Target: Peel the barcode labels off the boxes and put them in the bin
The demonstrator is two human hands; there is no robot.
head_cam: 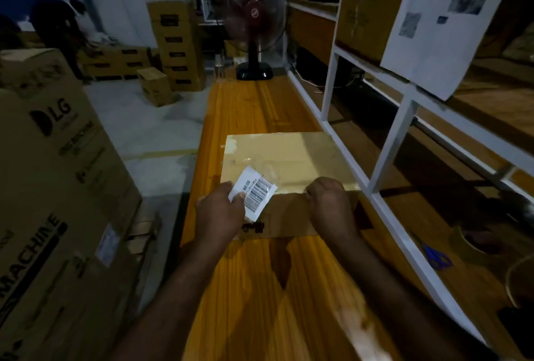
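Over box (291,158) near-left corner, left hand (221,213) pinches barcode label (258,191), label just right of knuckles; right hand (329,204) curled at near edge, grip unclear (bin out of view).

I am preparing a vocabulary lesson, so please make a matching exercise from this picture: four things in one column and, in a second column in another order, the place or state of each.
Things
1. barcode label
2. right hand
3. fan
4. LG carton

Places or states
A. stands at the far end of the wooden table
B. stands to the left of the table
C. pinched by the left hand
D. fingers curled at the near top edge of the small box

Pairs: 1-C, 2-D, 3-A, 4-B
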